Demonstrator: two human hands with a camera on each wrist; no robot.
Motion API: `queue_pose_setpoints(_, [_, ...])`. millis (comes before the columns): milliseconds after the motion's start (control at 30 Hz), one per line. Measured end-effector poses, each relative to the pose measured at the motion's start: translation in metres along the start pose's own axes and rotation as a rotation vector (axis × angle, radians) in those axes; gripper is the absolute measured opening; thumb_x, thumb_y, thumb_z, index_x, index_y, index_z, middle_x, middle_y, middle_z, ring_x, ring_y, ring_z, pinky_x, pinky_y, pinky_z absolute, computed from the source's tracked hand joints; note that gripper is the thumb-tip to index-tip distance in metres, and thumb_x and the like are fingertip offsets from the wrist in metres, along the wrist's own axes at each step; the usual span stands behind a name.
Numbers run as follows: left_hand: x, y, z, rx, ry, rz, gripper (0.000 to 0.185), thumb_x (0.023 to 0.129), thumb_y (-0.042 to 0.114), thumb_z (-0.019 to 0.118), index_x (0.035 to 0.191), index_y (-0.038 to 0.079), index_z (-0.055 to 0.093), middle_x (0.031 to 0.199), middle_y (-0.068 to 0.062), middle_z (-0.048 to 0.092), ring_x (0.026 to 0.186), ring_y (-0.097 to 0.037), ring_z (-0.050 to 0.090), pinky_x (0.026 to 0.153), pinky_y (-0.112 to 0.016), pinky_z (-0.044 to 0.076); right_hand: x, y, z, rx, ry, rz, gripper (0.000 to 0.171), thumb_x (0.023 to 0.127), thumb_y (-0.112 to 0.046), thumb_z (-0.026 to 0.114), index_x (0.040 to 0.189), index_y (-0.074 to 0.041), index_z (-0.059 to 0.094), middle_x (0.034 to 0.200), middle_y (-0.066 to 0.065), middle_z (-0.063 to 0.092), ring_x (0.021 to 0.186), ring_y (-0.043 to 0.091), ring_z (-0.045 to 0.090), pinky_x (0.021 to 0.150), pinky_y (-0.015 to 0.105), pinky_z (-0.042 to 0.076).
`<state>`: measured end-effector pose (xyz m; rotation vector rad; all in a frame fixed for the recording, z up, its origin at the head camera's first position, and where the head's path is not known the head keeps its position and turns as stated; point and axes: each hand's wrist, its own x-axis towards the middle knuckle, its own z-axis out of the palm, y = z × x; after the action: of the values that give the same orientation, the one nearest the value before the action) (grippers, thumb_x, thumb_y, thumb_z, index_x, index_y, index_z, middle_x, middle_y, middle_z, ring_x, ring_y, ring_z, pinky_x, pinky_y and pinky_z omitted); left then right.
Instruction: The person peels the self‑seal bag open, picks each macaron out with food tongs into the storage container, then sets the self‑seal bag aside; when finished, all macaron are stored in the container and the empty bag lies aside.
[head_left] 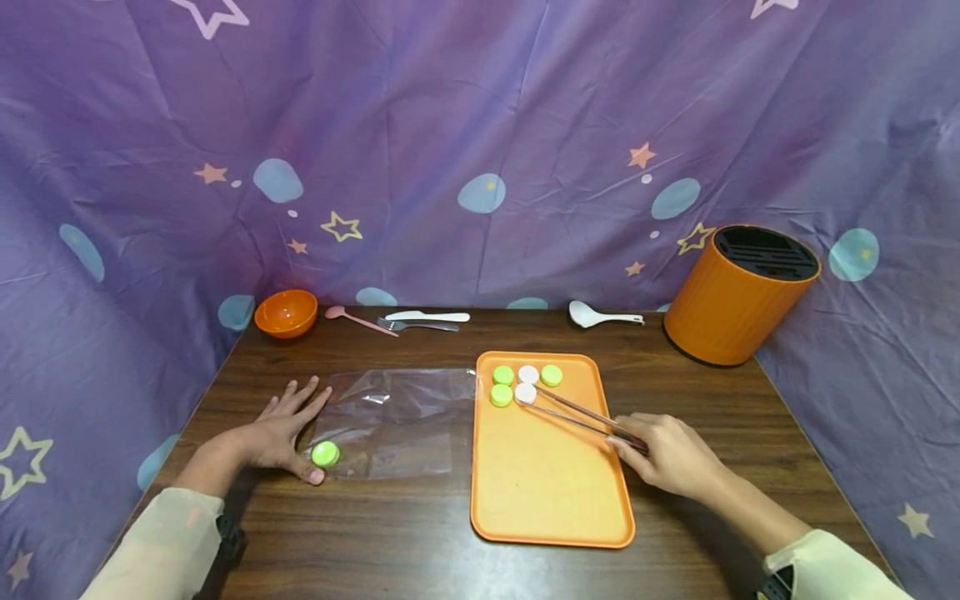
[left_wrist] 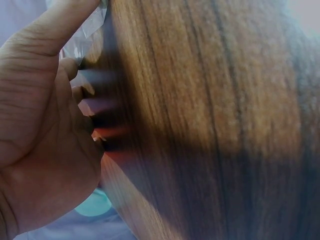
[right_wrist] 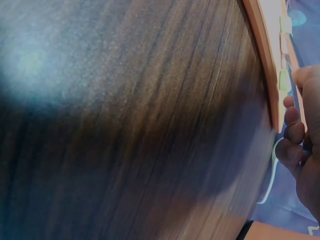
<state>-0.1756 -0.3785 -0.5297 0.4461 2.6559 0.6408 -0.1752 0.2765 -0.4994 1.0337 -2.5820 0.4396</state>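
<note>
A purple star-print cloth (head_left: pixel 480 125) walls in the brown table (head_left: pixel 390 533) I am working on. My right hand (head_left: pixel 671 457) pinches a pair of chopsticks (head_left: pixel 577 414) whose tips close on a white cap (head_left: pixel 526 393) at the far end of the orange tray (head_left: pixel 551 492). My left hand (head_left: pixel 281 432) lies flat, fingers spread, left of the tray, pressing the near corner of the clear bag (head_left: pixel 397 421), with one green cap (head_left: pixel 326 453) just beside the thumb. Three green caps (head_left: pixel 502 395) and another white one crowd the gripped cap on the tray. I judge the lift should go straight up with steady squeeze, so the neighbours stay put, and the left hand should keep the bag pinned.
</note>
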Motion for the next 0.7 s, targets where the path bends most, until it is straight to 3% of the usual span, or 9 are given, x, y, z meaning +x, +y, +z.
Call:
queue_pose_setpoints(67, [0.0005,-0.0002,0.0004,-0.003,0.002,0.001,0.151,0.064,0.074,0.096,0.18,0.027,0.012,0.187,-0.019,-0.007,0.169,-0.057,-0.015,0.133,-0.078,-0.004,-0.0003,-0.0005,0.0001,-0.003,-0.005,0.005,0.023,0.091,-0.018,0.09,0.11,-0.006,0.084,0.086,-0.004,0.077,0.065,-0.004,0.051,0.056,0.022,0.048])
queue_pose_setpoints(167, [0.0011,-0.0011,0.001,-0.009,0.004,0.001,0.151,0.064,0.074,0.096,0.18,0.026,0.012,0.187,-0.019,-0.007,0.169,-0.057,-0.015,0.133,-0.078,-0.004,-0.0014,-0.001,0.0005,-0.024,-0.01,0.01,0.024,0.092,-0.019,0.09,0.111,-0.006,0.084,0.092,0.0,0.081,0.07,0.005,0.069,0.06,0.029,0.059])
queue_pose_setpoints(267, [0.0015,-0.0015,0.0011,-0.014,0.005,0.001,0.151,0.064,0.073,0.097,0.18,0.026,0.012,0.187,-0.019,-0.007,0.169,-0.057,-0.016,0.133,-0.078,-0.004,-0.0023,-0.0015,0.0003,-0.034,-0.032,0.031,0.026,0.093,-0.022,0.089,0.113,-0.006,0.084,0.099,0.005,0.084,0.077,0.011,0.076,0.063,0.035,0.063])
queue_pose_setpoints(500, [0.0002,0.0024,-0.0008,-0.015,-0.001,0.006,0.151,0.065,0.074,0.096,0.18,0.026,0.011,0.187,-0.02,-0.008,0.168,-0.057,-0.016,0.133,-0.079,-0.005,-0.0029,-0.0007,-0.0018,-0.017,-0.062,0.062,0.025,0.095,-0.023,0.088,0.113,-0.007,0.083,0.087,-0.006,0.075,0.064,-0.007,0.045,0.056,0.021,0.045])
queue_pose_setpoints(700, [-0.002,0.0047,-0.0014,-0.017,0.004,0.019,0.15,0.066,0.074,0.095,0.18,0.026,0.011,0.187,-0.02,-0.008,0.168,-0.058,-0.015,0.132,-0.079,-0.004,-0.0045,0.0016,-0.0038,-0.017,-0.064,0.073,0.02,0.095,-0.025,0.089,0.107,-0.011,0.081,0.077,-0.014,0.061,0.062,-0.007,0.041,0.054,0.019,0.04])
